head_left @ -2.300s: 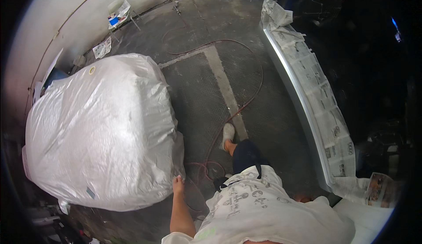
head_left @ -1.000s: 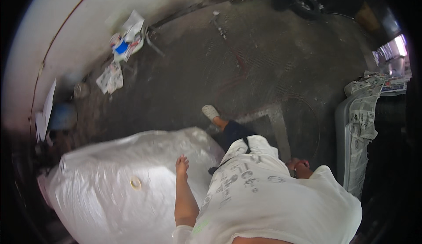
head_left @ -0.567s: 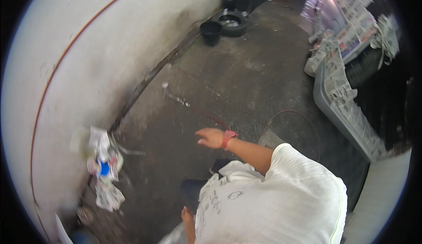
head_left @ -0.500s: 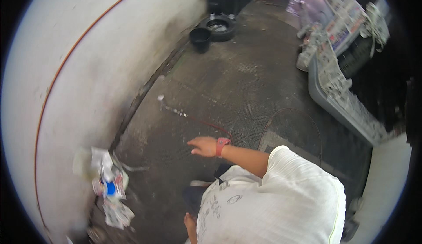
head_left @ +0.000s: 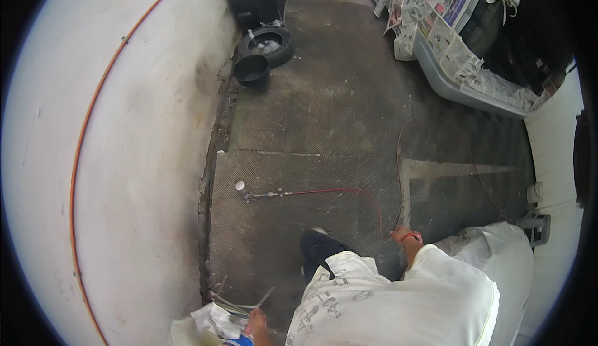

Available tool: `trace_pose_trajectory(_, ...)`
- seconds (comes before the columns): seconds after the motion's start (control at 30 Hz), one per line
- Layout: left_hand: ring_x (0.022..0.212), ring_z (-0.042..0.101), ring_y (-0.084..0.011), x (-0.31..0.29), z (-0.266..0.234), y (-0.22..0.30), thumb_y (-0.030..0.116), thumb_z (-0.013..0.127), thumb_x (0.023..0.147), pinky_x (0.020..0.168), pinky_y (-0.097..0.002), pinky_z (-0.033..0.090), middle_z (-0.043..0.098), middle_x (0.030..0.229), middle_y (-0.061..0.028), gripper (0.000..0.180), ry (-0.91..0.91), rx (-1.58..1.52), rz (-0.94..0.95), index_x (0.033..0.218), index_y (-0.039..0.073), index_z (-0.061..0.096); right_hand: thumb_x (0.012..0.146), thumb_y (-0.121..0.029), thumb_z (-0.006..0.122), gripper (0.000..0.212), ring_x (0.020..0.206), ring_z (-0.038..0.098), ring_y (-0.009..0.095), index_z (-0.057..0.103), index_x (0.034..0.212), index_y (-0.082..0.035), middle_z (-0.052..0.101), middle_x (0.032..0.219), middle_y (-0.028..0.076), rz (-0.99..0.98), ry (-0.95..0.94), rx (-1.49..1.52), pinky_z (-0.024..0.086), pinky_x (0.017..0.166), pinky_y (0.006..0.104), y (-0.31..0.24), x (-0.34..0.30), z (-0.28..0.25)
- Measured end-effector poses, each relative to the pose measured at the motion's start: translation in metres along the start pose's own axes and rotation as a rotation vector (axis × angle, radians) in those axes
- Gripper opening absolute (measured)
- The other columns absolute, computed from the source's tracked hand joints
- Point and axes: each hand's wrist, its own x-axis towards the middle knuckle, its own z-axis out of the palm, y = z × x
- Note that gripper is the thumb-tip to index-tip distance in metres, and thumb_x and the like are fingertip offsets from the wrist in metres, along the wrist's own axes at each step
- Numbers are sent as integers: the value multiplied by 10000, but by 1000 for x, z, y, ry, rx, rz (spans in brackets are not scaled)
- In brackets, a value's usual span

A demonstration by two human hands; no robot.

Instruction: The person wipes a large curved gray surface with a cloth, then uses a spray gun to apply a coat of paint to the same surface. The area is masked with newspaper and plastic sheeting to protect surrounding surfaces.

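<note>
Red hose [head_left: 330, 190] crosses our open floor [head_left: 324, 115] from the spray gun [head_left: 249, 196] toward our right hand [head_left: 405, 235]; wall [head_left: 149, 134] and papered panel [head_left: 437, 72] bound it. White paper [head_left: 215, 319] crowds our left hand [head_left: 256, 322]. We cannot tell either grip's state.

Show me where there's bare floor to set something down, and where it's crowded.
Bare floor lies between the tire and the silver bumper, and between the black bucket and the spray gun. Crowded: the picture's lower left, with white papers by the left hand, and along the red hose, which loops near the right hand.
</note>
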Motion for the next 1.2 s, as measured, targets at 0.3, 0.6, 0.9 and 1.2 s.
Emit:
trace_pose_trajectory(0.3,1271,600,-416,128,47,293,456,561,1028,1080,-469,454,663,1308,-245,529,-10,826,418,1292,9,668,1012,-621,460,823,1540,308,318,349,1595,-50,335,1654,188,-259,-473,60,226,1261,427,-247,-5,90)
trace_pose_trajectory(0.6,1269,576,-348,308,252,403,393,583,1015,1062,-446,469,618,1359,-168,512,-416,1577,628,1396,51,577,902,-707,601,1072,1526,243,488,136,1657,-105,208,1679,252,-362,-385,-426,309,1182,636,-420,-48,162)
trace_pose_trajectory(0.9,1344,535,-266,552,378,372,234,632,983,1088,-407,453,597,1392,-136,461,-527,2205,744,1405,70,545,863,-528,744,737,1285,565,414,559,1404,-64,647,1305,167,-494,-106,-9,443,1022,567,-456,-23,162)
trace_pose_trajectory(1.2,1056,725,-263,612,381,341,188,618,982,872,-388,570,754,1107,-101,240,-657,2282,825,1190,100,699,826,-479,789,584,1237,603,399,681,1228,-70,718,1169,135,-438,-25,89,455,986,522,-468,-32,172)
